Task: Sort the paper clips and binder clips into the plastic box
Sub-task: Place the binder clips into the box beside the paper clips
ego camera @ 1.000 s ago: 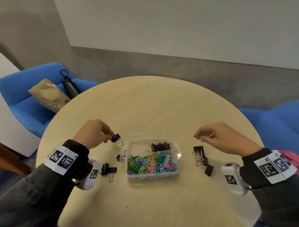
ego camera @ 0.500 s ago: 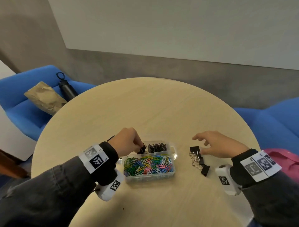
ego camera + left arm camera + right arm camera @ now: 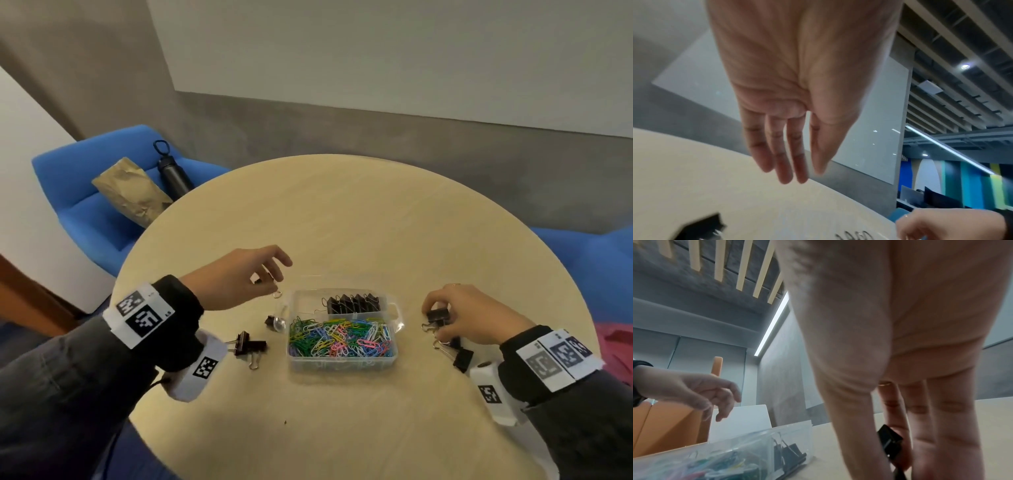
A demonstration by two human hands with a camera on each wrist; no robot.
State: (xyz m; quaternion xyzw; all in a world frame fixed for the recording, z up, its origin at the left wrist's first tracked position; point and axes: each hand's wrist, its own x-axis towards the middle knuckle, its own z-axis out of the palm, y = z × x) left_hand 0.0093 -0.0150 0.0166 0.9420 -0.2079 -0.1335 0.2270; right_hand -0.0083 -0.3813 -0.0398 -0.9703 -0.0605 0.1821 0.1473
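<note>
Plastic box (image 3: 342,359): sits open on the round table (image 3: 342,222), between the two hands; a divider splits it into a far and a near compartment.
Paper clips (image 3: 339,337): a coloured heap fills the near compartment — no loose ones show on the table, so this half of the sort looks done.
Binder clips in the box (image 3: 352,303): a row of black ones stands in the far compartment, with free room to their left.
Binder clips left of the box (image 3: 250,346): two lie together on the table near the left wrist; a smaller one (image 3: 272,321) rests just beside the box's left wall.
Binder clips right of the box (image 3: 460,356): a few remain on the table under and beside the right hand.
Left hand (image 3: 239,277): hovers over the table just beyond the box's far left corner; in the wrist view its fingers (image 3: 785,155) hang straight and hold nothing. A small wire loop shows beneath it in the head view, but what it belongs to is too unclear to say.
Right hand (image 3: 469,315): thumb and fingers pinch a black binder clip (image 3: 438,315) low over the table; the right wrist view shows the same clip (image 3: 890,443) between them.
Progress: well along, I judge — roughly half a dozen binder clips are left to move into the far compartment.
</note>
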